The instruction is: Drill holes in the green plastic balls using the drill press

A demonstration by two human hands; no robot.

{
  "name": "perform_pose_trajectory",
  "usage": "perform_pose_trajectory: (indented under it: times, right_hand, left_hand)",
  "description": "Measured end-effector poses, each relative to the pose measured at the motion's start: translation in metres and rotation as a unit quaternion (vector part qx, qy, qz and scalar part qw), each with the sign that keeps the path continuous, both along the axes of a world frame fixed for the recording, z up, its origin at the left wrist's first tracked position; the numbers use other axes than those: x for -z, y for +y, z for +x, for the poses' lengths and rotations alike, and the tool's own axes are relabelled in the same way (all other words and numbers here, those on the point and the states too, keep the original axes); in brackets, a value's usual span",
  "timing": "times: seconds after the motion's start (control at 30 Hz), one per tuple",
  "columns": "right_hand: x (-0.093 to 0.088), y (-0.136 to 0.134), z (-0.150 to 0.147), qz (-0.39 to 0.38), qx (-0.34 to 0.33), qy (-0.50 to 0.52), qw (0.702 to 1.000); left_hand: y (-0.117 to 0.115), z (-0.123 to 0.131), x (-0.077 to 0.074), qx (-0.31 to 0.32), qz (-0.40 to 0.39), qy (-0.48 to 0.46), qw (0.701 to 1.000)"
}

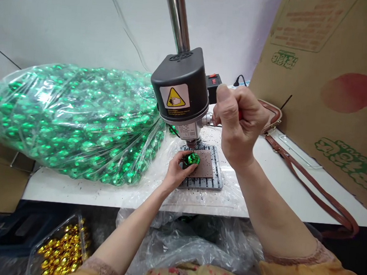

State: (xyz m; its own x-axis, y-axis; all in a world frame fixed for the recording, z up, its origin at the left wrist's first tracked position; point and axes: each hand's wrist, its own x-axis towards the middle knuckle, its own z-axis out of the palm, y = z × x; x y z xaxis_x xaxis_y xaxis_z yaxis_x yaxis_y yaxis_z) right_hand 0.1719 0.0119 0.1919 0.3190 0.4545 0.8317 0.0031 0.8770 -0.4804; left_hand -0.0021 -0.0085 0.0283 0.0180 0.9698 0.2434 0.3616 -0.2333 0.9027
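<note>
My left hand pinches a shiny green faceted bead and holds it on the brown pad of a small bench drill's base plate. The drill bit comes down right above the bead. The drill's dark grey motor head with a yellow warning sticker hangs over it on a chrome column. My right hand is a closed fist around the drill's feed lever, whose red grip peeks out beside my fingers.
A large clear bag of green beads lies on the white table to the left. A cardboard box leans at the right, a brown strap beside it. Below the table edge are a clear plastic bag and gold beads.
</note>
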Motion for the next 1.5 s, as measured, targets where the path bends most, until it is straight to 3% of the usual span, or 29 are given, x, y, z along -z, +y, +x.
perform_pose_trajectory:
  times: [0.2,0.5,0.77,0.9,1.5]
  right_hand:
    - [-0.002,0.0,0.0,0.002,0.017,-0.009,1.0]
    - [-0.004,-0.004,-0.003,0.008,0.008,0.015,1.0]
    - [0.018,-0.007,-0.009,0.054,0.06,0.035,0.996]
    - [0.027,-0.004,-0.01,0.088,0.052,0.048,0.994]
    - [0.041,0.002,-0.008,0.157,0.078,0.052,0.983]
  left_hand:
    - [-0.001,0.01,0.01,-0.033,0.015,0.02,0.999]
    - [-0.001,0.012,0.016,0.006,-0.004,-0.045,0.999]
    - [-0.001,0.012,0.019,0.011,0.016,-0.039,0.999]
    - [-0.002,0.013,0.019,0.015,0.014,-0.048,0.999]
    - [0.0,0.012,0.028,0.05,0.043,-0.077,0.995]
